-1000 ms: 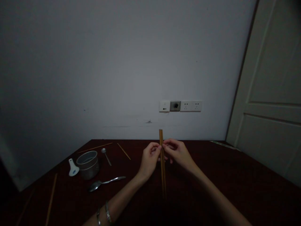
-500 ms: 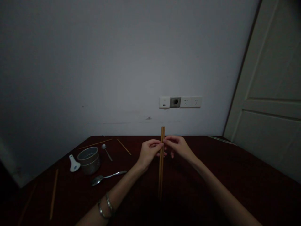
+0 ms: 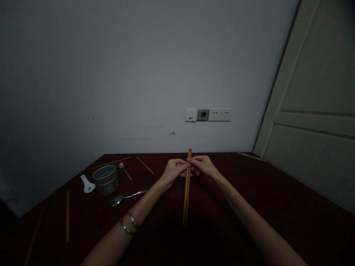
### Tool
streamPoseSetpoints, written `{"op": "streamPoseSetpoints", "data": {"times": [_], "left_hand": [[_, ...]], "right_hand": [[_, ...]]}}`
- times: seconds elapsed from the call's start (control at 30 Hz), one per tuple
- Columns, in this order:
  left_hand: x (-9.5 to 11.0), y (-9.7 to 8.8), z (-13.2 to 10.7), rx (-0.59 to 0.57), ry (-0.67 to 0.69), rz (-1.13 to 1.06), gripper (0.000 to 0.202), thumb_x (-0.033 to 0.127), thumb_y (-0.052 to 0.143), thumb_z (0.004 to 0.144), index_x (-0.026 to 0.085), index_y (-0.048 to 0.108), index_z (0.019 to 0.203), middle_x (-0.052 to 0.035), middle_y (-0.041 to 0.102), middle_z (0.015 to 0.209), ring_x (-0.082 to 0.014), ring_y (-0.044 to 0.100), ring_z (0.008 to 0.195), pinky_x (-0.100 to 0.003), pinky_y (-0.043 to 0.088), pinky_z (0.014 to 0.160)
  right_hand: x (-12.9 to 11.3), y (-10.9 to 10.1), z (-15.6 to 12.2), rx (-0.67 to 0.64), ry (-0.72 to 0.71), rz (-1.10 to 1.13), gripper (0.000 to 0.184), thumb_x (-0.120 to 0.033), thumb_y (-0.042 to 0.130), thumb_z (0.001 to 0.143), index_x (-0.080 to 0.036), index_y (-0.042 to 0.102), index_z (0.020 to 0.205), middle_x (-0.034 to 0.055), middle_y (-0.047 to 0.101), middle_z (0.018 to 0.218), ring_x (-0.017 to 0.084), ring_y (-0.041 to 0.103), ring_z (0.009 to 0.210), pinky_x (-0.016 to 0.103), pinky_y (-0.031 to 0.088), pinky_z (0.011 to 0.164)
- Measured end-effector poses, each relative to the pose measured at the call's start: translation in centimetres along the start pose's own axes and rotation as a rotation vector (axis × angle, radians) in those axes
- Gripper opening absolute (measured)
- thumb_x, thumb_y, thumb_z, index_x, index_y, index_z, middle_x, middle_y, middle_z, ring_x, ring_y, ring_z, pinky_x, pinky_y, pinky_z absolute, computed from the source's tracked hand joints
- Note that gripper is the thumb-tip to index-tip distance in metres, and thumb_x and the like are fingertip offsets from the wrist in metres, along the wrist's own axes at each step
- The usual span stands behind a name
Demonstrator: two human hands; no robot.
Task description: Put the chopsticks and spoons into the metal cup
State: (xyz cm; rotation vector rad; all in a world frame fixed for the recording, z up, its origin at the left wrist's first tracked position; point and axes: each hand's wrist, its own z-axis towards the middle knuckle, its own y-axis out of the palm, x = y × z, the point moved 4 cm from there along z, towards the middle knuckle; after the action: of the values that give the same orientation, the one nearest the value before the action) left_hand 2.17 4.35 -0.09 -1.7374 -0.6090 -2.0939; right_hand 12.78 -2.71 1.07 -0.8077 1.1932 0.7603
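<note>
Hands: left (image 3: 174, 170), right (image 3: 203, 166) both pinch 2 chopsticks (image 3: 186, 195) | spoons (image 3: 126, 197): 2 | pot (image 3: 105, 179): 1

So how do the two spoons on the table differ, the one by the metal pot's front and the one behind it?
The large spoon lies in front of the metal pot, nearer the person, and looks longer with a bigger bowl. The small spoon lies behind the pot toward the wall, shorter and slimmer. The large one's bowl points left, the small one's away from the person. Both look like bare metal, lying flat on the table, untouched.
</note>
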Motion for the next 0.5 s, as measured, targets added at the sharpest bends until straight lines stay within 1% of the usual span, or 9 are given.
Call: {"op": "streamPoseSetpoints", "data": {"times": [0.1, 0.17, 0.23, 0.37, 0.43, 0.5], "left_hand": [[0.3, -0.5, 0.0, -0.049, -0.02, 0.078, 0.034, 0.04, 0.066, 0.067, 0.008, 0.064, 0.075, -0.0094, 0.067, 0.07, -0.0126, 0.062, 0.057, -0.024, 0.052, 0.057], [0.6, -0.9, 0.2, -0.07, -0.05, 0.159, 0.036, 0.044, 0.061, 0.071, 0.008, 0.065, 0.072, -0.0087, 0.066, 0.064, -0.0118, 0.061, 0.055, -0.023, 0.051, 0.054], [1.0, -1.5, 0.5, -0.043, -0.056, 0.259, 0.037, 0.045, 0.058, 0.073, 0.009, 0.064, 0.067, -0.007, 0.063, 0.058, -0.0112, 0.059, 0.05, -0.022, 0.049, 0.049], [1.8, -2.2, 1.1, 0.076, 0.019, 0.465, 0.034, 0.042, 0.058, 0.072, 0.01, 0.062, 0.061, -0.0011, 0.056, 0.045, -0.008, 0.05, 0.038, -0.019, 0.041, 0.039], [1.8, -2.1, 1.1, 0.087, 0.03, 0.574, 0.036, 0.044, 0.059, 0.07, 0.01, 0.063, 0.06, 0.0004, 0.052, 0.042, -0.0072, 0.046, 0.034, -0.018, 0.037, 0.037], [1.7, -2.0, 1.1, 0.082, 0.02, 0.688, 0.038, 0.047, 0.059, 0.068, 0.011, 0.064, 0.058, 0.0004, 0.051, 0.04, -0.0076, 0.045, 0.033, -0.018, 0.035, 0.036]], "right_hand": [[0.2, 0.1, -0.2, -0.037, 0.03, 0.014, 0.03, -0.042, 0.065, 0.066, -0.012, 0.062, 0.061, -0.0014, 0.055, 0.047, 0.005, 0.048, 0.039, 0.013, 0.033, 0.031], [0.4, 0.2, -0.4, -0.069, 0.047, 0.02, 0.031, -0.042, 0.064, 0.066, -0.012, 0.062, 0.063, -0.0002, 0.057, 0.05, 0.006, 0.05, 0.041, 0.013, 0.033, 0.032], [0.6, 0.5, -0.6, -0.096, 0.068, 0.013, 0.031, -0.042, 0.064, 0.067, -0.012, 0.062, 0.063, 0.0006, 0.058, 0.052, 0.006, 0.051, 0.043, 0.013, 0.033, 0.033], [1.5, 1.2, -0.9, -0.138, 0.107, -0.025, 0.03, -0.041, 0.064, 0.067, -0.011, 0.061, 0.061, 0.0006, 0.058, 0.052, 0.006, 0.052, 0.045, 0.013, 0.034, 0.033], [2.0, 1.6, -1.0, -0.149, 0.126, -0.039, 0.029, -0.039, 0.064, 0.068, -0.011, 0.06, 0.061, 0.0006, 0.058, 0.051, 0.006, 0.052, 0.044, 0.013, 0.034, 0.033], [2.4, 1.9, -1.1, -0.158, 0.141, -0.047, 0.028, -0.038, 0.063, 0.069, -0.012, 0.059, 0.06, 0.0006, 0.058, 0.05, 0.006, 0.051, 0.043, 0.013, 0.034, 0.033]]}}
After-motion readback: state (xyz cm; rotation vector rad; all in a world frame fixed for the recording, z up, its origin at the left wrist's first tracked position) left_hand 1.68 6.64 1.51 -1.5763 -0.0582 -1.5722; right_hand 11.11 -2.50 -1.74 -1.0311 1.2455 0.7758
